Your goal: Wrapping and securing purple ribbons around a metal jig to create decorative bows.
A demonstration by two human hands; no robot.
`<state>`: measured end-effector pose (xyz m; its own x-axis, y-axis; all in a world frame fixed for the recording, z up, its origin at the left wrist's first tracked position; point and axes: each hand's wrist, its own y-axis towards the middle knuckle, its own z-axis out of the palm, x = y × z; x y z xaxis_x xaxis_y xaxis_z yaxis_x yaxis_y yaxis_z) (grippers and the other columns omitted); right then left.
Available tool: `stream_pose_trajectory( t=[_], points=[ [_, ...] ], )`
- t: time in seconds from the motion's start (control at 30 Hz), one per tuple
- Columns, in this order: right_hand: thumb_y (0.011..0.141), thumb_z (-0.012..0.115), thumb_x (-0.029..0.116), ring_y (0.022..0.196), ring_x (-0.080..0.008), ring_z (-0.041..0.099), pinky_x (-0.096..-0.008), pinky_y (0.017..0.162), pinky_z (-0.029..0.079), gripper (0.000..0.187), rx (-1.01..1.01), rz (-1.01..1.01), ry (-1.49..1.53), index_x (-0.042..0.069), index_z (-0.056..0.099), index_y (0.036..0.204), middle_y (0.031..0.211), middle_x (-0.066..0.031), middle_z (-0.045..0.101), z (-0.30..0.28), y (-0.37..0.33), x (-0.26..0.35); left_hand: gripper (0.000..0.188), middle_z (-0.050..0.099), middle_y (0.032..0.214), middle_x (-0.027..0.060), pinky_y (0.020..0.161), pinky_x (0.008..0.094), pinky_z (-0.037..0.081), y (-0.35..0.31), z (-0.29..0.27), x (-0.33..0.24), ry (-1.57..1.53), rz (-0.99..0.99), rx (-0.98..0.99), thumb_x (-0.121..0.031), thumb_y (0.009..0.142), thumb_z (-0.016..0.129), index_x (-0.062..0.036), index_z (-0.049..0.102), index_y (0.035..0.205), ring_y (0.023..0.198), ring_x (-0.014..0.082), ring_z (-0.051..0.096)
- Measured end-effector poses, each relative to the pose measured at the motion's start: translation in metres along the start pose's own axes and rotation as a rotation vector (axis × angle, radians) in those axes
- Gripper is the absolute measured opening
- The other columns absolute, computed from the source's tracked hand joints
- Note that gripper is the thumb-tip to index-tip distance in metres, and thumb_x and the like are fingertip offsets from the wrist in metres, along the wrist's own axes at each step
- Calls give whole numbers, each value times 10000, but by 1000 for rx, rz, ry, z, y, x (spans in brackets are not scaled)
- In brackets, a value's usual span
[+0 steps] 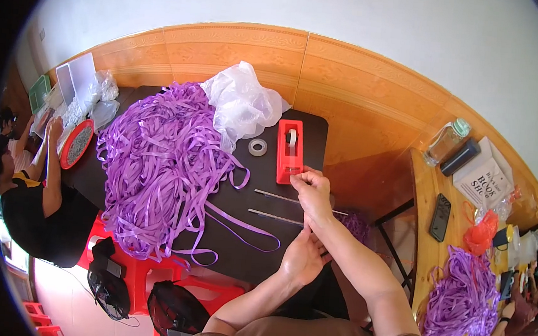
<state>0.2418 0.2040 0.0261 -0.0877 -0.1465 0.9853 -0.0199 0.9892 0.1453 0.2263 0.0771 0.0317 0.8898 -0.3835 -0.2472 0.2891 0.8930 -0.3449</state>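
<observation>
At the front end of a red tape dispenser, the thumb and fingers of my right hand are pinched on the tape by the cutter; the strip itself hardly shows. My left hand is below the right wrist, palm turned up and fingers curled. Its fingertips are close together beside the end of a thin silvery rod; what they hold is hidden. Another thin rod lies just beyond, passing under my right hand. A loose tape roll lies left of the dispenser.
A big heap of purple ribbon covers the dark table's left side, beside a white plastic bag. Far left, a person works by a red tray. A wooden table at right holds a phone and more purple ribbon.
</observation>
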Motion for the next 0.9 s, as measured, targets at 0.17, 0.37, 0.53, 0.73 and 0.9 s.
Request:
stream_pose_trajectory(
  t=[0.17, 0.37, 0.53, 0.73, 0.9],
  points=[
    [695, 697, 32, 978, -300, 571, -381, 791, 436, 77, -39, -159, -104, -16, 643, 668, 917, -205, 591, -2, 7, -17, 601, 498, 1287, 129, 1045, 417, 294, -1, 0, 1, -10, -31, 28, -517, 966, 313, -6, 447, 1255, 1198, 256, 448],
    [733, 658, 76, 1049, -251, 540, -343, 795, 422, 124, 330, -139, -174, -32, 624, 683, 993, -173, 601, -48, 16, 2, 691, 474, 1297, 168, 1002, 394, 314, 5, -13, 1, 16, -64, 13, -574, 937, 342, 17, 418, 1286, 1190, 283, 430],
    [826, 614, 67, 1044, -161, 506, -295, 893, 378, 85, 770, 135, -4, 16, 596, 759, 1204, -162, 554, -123, 27, 43, 712, 410, 1376, 165, 982, 380, 320, 2, -9, -1, 67, -57, 45, -571, 945, 311, 30, 382, 1320, 1190, 278, 419],
    [831, 638, 109, 1097, -217, 471, -353, 936, 340, 98, 993, -14, -301, 49, 593, 768, 1186, -141, 572, -145, 22, 16, 711, 405, 1376, 159, 988, 389, 309, 1, -6, -1, 102, -57, 31, -569, 949, 296, 22, 367, 1338, 1203, 277, 408],
    [832, 651, 137, 1132, -245, 447, -376, 952, 334, 130, 1051, -135, -386, 50, 583, 761, 1047, -115, 583, -143, 25, 4, 711, 399, 1379, 158, 985, 384, 307, 0, -4, 0, 109, -59, 28, -565, 954, 282, 21, 354, 1351, 1211, 274, 403]
  ],
)
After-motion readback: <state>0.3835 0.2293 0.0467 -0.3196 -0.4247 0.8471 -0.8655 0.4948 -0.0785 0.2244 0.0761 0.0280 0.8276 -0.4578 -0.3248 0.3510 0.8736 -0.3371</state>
